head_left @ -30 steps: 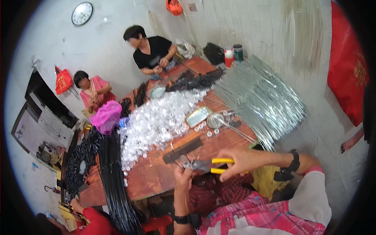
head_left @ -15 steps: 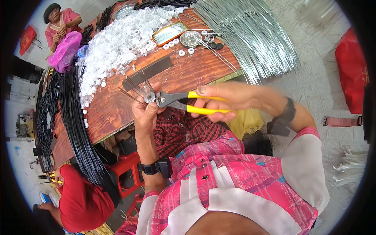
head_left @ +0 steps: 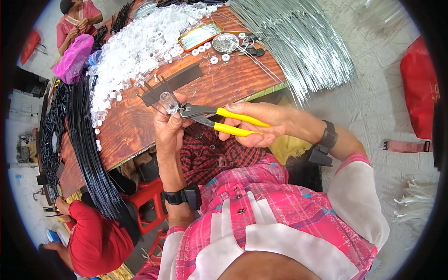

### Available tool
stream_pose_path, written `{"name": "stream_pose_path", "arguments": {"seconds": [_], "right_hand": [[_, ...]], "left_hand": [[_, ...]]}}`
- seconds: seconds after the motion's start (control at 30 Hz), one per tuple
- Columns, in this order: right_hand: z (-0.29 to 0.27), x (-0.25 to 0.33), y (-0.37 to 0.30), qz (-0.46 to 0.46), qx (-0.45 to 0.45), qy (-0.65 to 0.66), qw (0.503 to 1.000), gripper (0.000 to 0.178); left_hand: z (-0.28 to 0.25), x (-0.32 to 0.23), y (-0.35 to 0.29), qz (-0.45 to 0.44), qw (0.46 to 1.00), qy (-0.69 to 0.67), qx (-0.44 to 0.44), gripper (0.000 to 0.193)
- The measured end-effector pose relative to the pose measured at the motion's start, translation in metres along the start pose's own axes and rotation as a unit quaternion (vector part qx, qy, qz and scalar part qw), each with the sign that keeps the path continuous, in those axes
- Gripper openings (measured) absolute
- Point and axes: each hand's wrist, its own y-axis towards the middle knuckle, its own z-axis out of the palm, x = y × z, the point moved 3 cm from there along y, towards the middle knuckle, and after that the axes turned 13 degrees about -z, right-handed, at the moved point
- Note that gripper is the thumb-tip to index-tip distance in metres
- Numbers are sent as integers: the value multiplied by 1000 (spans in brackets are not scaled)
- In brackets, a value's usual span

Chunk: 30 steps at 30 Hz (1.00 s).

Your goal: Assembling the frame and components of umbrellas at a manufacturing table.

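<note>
My left hand (head_left: 169,127) is closed around a clear plastic piece (head_left: 168,100) with several thin dark prongs, held up over the table's front edge. The prongs fan out toward the upper left. In my right hand (head_left: 268,120) is a pair of end-cutting pliers (head_left: 201,110) with dark jaws and yellow handles. Their jaws meet the near end of the clear piece, beside my left fingertips. Whether the jaws grip anything is too small to tell. My right fingers wrap the lower handle, and the thumb lies along the upper one.
A heap of clear plastic parts (head_left: 126,60) covers the wooden table (head_left: 126,135). Close by are a dark bar (head_left: 179,81), an orange-rimmed tray (head_left: 193,48) and a round dish (head_left: 226,48). Silvery rods (head_left: 308,51) and black rods (head_left: 86,140) overhang the edges. Two people sit left.
Both hands have shifted slightly left and up with the pliers and clear piece. The pliers' handles now slope down more to the right, and more of the clear piece shows.
</note>
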Motion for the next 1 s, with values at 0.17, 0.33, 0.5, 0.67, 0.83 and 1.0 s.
{"name": "stream_pose_path", "arguments": {"seconds": [0.17, 0.33, 0.5, 0.67, 0.83, 1.0], "right_hand": [[3, -18, 12, 27, 56, 193, 979, 59], [17, -57, 19, 30, 195, 458, 867, 58], [1, -47, 22, -16, 107, 244, 964, 60], [0, -18, 13, -112, -14, -141, 984, 62], [-1, 19, 5, -135, -56, -329, 933, 66], [16, 36, 3, -324, -132, -774, 528, 46]], "left_hand": [[-15, 4, -2, 10, 999, -23, -20, 43], [-12, 4, -4, 28, 999, -28, 29, 42], [-5, -4, -7, 29, 999, -19, 21, 40], [-3, -7, -11, 28, 1000, -10, 0, 40], [3, -10, -8, 21, 1000, -21, -2, 38], [-7, -2, -6, 27, 999, -13, -16, 39]]}}
